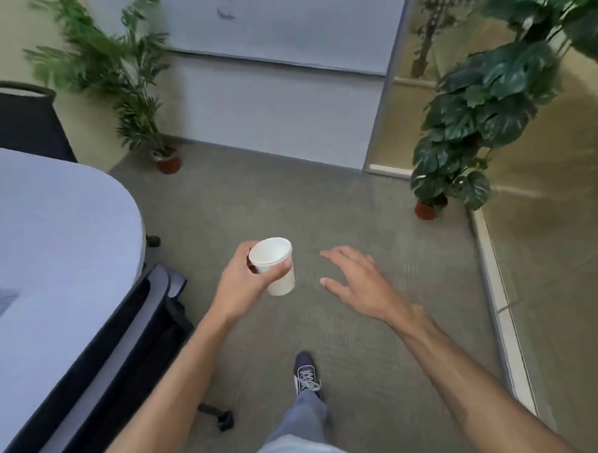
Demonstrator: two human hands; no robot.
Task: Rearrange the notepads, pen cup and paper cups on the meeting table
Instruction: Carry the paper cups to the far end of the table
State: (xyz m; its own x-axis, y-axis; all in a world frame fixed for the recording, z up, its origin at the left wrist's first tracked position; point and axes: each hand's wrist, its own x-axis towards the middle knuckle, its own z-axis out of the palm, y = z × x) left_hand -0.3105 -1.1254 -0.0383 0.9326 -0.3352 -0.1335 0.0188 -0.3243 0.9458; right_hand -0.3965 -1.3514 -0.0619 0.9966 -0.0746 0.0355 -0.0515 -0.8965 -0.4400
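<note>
A white paper cup [275,265] is held upright in the air over the carpet, mouth up and empty inside. My left hand [248,283] grips it around the side, thumb in front and fingers behind. To the right of the cup my right hand [358,280] hovers with its fingers spread and nothing in it. The rounded end of the pale meeting table [51,230] fills the left of the view, apart from both hands. No notepads or pen cup show.
A dark office chair [124,336] is pushed against the table's near edge; another chair [18,118] stands at the far left. Potted plants stand at the back left [131,96] and right [474,122]. A glass partition [548,249] runs along the right. My foot [305,373] is on the carpet.
</note>
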